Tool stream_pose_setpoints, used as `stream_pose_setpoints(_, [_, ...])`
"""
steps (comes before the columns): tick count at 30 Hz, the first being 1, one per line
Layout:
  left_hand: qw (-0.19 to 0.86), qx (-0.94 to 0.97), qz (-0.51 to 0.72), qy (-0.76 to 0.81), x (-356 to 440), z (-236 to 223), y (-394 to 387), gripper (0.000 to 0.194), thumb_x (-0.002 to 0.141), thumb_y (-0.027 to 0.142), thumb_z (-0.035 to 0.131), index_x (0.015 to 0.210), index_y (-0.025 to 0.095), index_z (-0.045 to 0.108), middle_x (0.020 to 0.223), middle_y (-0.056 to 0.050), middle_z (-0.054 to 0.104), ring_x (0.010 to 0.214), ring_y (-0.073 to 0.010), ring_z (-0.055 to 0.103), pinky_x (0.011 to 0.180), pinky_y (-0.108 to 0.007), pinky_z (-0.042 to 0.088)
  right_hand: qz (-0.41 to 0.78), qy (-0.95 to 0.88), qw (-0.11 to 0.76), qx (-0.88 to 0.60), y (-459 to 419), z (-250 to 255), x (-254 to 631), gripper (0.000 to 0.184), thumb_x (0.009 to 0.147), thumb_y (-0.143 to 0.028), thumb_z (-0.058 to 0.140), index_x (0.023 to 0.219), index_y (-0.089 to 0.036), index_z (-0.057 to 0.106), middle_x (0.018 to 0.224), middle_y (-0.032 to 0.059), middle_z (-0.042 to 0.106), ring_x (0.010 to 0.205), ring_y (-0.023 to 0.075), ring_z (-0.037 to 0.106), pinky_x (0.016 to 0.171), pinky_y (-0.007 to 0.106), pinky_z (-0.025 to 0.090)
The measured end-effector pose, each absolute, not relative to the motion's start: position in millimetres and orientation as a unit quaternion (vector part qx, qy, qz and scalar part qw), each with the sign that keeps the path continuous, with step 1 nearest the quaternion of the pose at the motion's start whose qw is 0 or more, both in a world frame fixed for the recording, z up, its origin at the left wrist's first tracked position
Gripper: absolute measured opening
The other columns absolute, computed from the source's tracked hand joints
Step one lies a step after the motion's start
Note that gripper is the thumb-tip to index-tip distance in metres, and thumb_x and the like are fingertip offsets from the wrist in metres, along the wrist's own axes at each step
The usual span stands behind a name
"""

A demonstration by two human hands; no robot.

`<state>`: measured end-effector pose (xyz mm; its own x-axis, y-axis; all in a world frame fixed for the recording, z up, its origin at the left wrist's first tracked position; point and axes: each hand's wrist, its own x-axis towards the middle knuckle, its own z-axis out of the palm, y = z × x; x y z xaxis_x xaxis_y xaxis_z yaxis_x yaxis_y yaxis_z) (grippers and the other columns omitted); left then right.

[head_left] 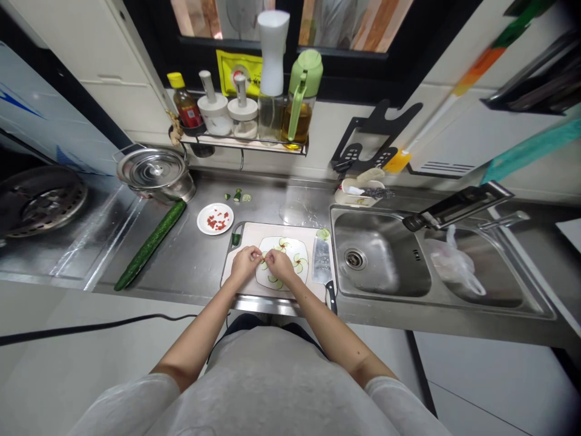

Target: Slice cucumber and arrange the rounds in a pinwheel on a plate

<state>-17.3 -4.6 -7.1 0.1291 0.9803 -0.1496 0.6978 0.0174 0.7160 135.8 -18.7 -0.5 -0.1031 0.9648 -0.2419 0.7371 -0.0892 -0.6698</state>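
Note:
My left hand [246, 261] and my right hand [278, 266] meet over the left side of a white plate [287, 285], both closed with fingertips pinched. A bit of pale green shows by the fingertips, but what they pinch is too small to make out. Thin cucumber slices [298, 263] lie on the plate in curved fans, with small red bits at some of them. Under the plate is a pale cutting board [249, 230]. On its right side a cleaver [322, 260] lies with its black handle toward me. A cut cucumber piece [236, 239] rests at the board's left edge.
Left of the board are a small white dish [215, 219] with red pieces, a whole cucumber [152, 243] and a lidded steel pot [157, 172]. Cucumber scraps [237, 195] lie behind. A double sink [384, 254] is at right. Bottles stand on a wall rack [245, 144].

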Motion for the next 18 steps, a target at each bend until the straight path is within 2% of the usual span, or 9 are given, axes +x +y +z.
stream_pose_setpoints(18, [0.333,0.677,0.168,0.634,-9.9,-11.5,-5.3,0.009,0.074,0.021,0.063,0.082,0.021,0.067,0.08,-0.003,0.063,0.078,-0.0172,0.057,0.07,-0.026,0.038,0.314,-0.681,0.099,-0.654,-16.9,-5.3,133.2,0.012,0.087,-0.019,0.049,0.08,-0.019,0.058,0.085,0.0032,0.063,0.073,0.0142,0.051,0.057,0.024,0.028])
